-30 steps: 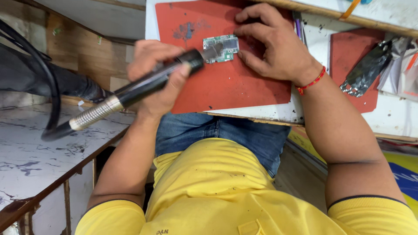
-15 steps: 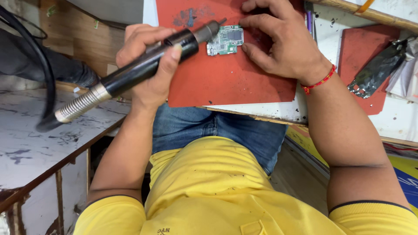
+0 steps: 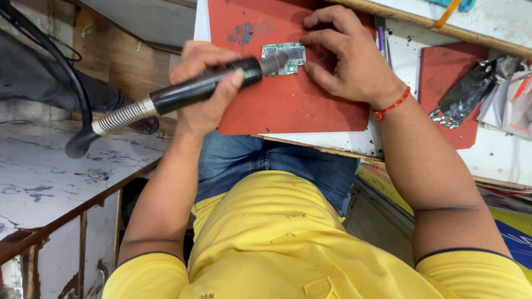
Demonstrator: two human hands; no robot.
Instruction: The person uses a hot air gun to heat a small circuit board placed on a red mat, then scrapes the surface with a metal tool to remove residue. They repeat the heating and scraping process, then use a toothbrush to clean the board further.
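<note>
Circuit board (image 3: 284, 57) on red mat (image 3: 288, 105): right hand (image 3: 352, 61) fingertips pinning it, left hand (image 3: 205, 88) fingers seemingly wrapped around hot-air handpiece (image 3: 205, 86).

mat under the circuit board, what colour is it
Red, with a dark smudge near its far edge. The mat shows best in the head view, under the circuit board.

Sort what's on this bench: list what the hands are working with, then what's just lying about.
In use:
- small green circuit board, steadied by the right hand
- black hot-air handpiece with metal spring hose, gripped by the left hand
- large red rubber mat beneath the board

Lying about:
- smaller red mat
- crumpled silver foil piece
- papers at the right edge
</note>
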